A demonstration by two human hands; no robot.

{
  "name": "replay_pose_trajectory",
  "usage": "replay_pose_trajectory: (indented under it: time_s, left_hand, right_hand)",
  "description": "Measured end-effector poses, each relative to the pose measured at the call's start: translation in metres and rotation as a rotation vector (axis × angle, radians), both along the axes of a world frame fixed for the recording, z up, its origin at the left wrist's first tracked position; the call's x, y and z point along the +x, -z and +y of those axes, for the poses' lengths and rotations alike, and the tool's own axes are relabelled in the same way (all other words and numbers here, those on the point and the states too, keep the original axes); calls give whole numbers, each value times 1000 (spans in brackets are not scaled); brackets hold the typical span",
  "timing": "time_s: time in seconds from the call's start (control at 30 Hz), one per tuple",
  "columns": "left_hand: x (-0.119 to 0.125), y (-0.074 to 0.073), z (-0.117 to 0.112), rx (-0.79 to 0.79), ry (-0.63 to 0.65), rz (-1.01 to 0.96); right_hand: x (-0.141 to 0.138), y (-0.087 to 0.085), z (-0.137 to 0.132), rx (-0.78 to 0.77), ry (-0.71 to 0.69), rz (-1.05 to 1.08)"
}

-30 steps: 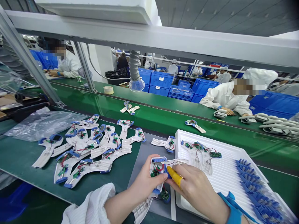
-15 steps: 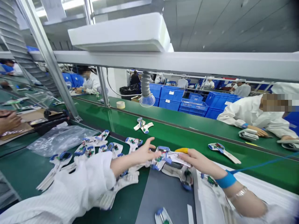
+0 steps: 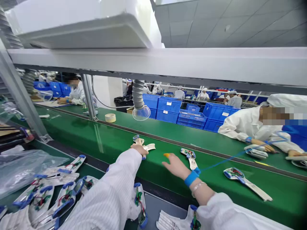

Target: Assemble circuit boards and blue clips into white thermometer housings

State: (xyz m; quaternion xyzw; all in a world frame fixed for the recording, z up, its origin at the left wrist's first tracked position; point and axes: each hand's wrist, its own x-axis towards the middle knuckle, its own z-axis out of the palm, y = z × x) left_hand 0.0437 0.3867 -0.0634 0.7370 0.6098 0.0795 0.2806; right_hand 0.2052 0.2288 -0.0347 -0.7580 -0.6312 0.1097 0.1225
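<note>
My left hand (image 3: 138,149) reaches far out onto the green conveyor belt (image 3: 115,140). Its fingers curl over a pair of white thermometer shells (image 3: 149,147) lying there, and a blue part shows under the hand. My right hand (image 3: 174,164) hovers palm down over the belt with its fingers spread and nothing in it. It wears a yellow finger cot (image 3: 166,155) and a blue wrist strap (image 3: 191,177). A single open shell with wiring (image 3: 191,157) lies just right of that hand. Another shell (image 3: 242,180) lies farther right on the belt.
Several open shells (image 3: 48,191) and a clear plastic bag (image 3: 21,166) lie on the near bench at left. A tape roll (image 3: 110,117) and a fume hood (image 3: 141,112) stand beyond the belt. A co-worker in white (image 3: 244,127) handles parts opposite. Blue crates (image 3: 168,108) behind.
Both arms have stretched forward from the near bench onto the belt. The shell that both hands held now lies on the belt beside my right hand, and the view has tilted up.
</note>
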Motion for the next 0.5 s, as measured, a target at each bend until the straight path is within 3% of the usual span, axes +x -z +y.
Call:
replay_pose_trajectory:
  time_s: [0.1,0.2,0.37,0.43,0.5]
  left_hand:
    - [-3,-18,-12,0,97,-55]
    - [-20,-43,-45,-19,268,-143]
    - [-88,-66,-151,-71,560,-222]
    - [-121,-65,-198,-80,636,-217]
    - [-146,-58,-239,4,723,-112]
  right_hand:
    - [-33,-8,-12,44,-127,-9]
    - [-45,-28,-58,74,-190,-3]
    - [-70,-57,-178,14,-240,87]
    - [-94,-57,-221,-73,-308,139]
    - [-122,-44,-253,-195,-350,122]
